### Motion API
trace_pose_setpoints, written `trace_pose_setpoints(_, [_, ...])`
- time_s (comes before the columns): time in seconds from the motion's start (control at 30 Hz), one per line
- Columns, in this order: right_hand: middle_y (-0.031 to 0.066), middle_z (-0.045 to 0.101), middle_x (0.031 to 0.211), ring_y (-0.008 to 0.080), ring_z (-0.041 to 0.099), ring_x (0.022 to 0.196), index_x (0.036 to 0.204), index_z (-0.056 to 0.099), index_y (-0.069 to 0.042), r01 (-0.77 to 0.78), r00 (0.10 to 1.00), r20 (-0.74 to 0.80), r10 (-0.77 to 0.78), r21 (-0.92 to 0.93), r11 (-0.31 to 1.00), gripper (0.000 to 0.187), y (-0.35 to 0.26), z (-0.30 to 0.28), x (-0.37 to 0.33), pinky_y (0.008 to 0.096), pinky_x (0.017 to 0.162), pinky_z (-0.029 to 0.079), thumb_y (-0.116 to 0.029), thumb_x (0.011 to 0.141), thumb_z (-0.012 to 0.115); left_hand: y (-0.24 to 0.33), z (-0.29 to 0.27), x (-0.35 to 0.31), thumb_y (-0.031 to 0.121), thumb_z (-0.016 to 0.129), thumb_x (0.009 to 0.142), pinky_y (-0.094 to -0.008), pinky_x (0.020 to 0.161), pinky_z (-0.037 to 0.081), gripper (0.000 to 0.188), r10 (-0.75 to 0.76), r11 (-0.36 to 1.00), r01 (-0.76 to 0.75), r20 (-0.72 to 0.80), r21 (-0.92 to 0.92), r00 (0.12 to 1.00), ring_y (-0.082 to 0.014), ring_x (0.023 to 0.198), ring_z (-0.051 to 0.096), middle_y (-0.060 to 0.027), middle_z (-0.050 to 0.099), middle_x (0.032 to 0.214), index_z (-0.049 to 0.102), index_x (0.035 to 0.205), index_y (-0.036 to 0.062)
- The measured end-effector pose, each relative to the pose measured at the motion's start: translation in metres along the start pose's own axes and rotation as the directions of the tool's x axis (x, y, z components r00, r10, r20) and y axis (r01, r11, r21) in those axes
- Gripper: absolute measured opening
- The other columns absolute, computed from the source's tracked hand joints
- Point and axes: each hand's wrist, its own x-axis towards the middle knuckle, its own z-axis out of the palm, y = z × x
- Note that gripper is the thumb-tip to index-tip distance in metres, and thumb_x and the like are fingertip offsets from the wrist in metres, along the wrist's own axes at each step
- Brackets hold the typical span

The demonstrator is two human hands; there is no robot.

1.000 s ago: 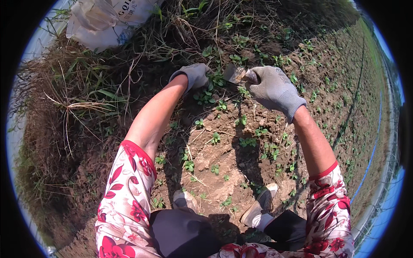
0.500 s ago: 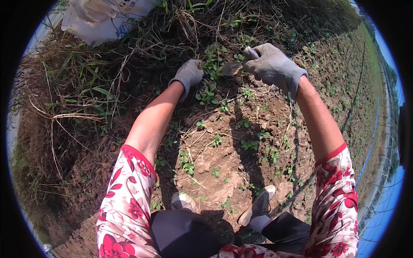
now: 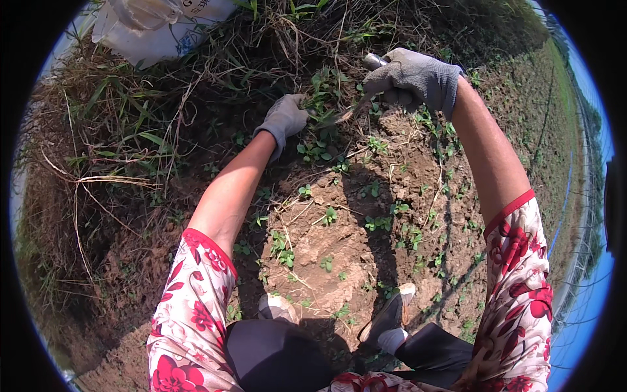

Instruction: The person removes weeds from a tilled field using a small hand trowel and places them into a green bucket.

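The right grip (image 3: 411, 80), in a grey knitted glove smudged with soil, is clenched around a small trowel (image 3: 345, 117); the smooth, rounded end of its handle (image 3: 374, 61) sticks out above the knuckles. The thin, dull blade slants down and left from that grip toward the left grip, its edges blurred among soft green leaves. The left grip (image 3: 285, 117), in a matching ribbed-cuff glove, has its fingers bent beside the leafy plants (image 3: 326, 85), which stand between the two grips; whether it pinches any stem I cannot tell. Below both grips lies crumbly brown soil (image 3: 339, 271), rough with clods and dotted with small oval-leaved seedlings (image 3: 377, 223). Left of the left grip, stringy straw-coloured grass (image 3: 117, 179) tangles with long green blades, and above that a crinkled white plastic sack (image 3: 157, 42) rests, partly cut off by the upper edge.
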Motion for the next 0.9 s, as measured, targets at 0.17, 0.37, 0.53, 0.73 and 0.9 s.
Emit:
trace_pose_setpoints(0.17, [-0.0012,0.050,0.053,0.0072,0.044,0.041,0.069,0.059,-0.008,0.074,0.993,-0.092,-0.070,0.035,0.997,0.024,0.006,0.005,0.012,0.0227,0.037,0.033,-0.028,0.077,0.069,0.003,-0.003,-0.003,0.021,0.070,0.085,-0.0337,0.075,0.049,0.034,-0.008,1.000,0.008,-0.003,0.019,1.000,-0.0199,0.081,0.064,-0.0119,0.070,0.090,0.065,0.118,0.0117])
trace_pose_setpoints(0.37, [-0.0014,0.047,0.050,0.0071,0.042,0.039,0.064,0.057,-0.008,0.148,0.961,-0.239,-0.142,0.010,0.989,0.027,0.002,-0.004,0.001,0.0245,0.037,0.033,-0.029,0.075,0.069,0.002,-0.001,-0.001,0.022,0.070,0.085,-0.0335,0.074,0.049,0.032,-0.017,0.999,0.018,0.024,-0.041,1.000,-0.0189,0.078,0.063,-0.0110,0.070,0.089,0.067,0.115,0.0112])
trace_pose_setpoints(0.53, [0.0011,0.052,0.052,0.0094,0.045,0.039,0.067,0.057,-0.006,0.024,0.997,-0.070,-0.027,-0.053,0.998,0.023,-0.001,0.017,0.020,0.0253,0.036,0.033,-0.025,0.074,0.069,-0.017,0.004,0.010,0.021,0.070,0.085,-0.0330,0.075,0.048,0.027,-0.022,0.994,0.023,0.014,-0.108,1.000,-0.0179,0.078,0.063,-0.0087,0.070,0.087,0.068,0.110,0.0123])
trace_pose_setpoints(0.73, [0.0019,0.052,0.054,0.0112,0.047,0.042,0.070,0.065,-0.003,-0.038,0.999,-0.038,0.036,-0.057,0.998,0.020,-0.003,0.008,0.027,0.0268,0.038,0.037,-0.022,0.072,0.072,0.003,-0.001,-0.004,0.025,0.071,0.082,-0.0356,0.080,0.049,0.028,-0.068,0.998,0.067,-0.052,-0.006,0.996,-0.0256,0.088,0.066,-0.0115,0.070,0.094,0.069,0.108,0.0145])
trace_pose_setpoints(0.9, [0.0010,0.052,0.056,0.0102,0.044,0.043,0.067,0.063,-0.007,-0.090,0.995,0.056,0.087,0.046,0.995,0.016,-0.004,0.010,0.041,0.0268,0.041,0.036,-0.020,0.072,0.070,0.004,-0.001,-0.009,0.024,0.067,0.079,-0.0395,0.087,0.050,0.031,0.003,0.998,0.004,-0.097,0.069,0.995,-0.0312,0.097,0.064,-0.0138,0.067,0.103,0.068,0.108,0.0166])
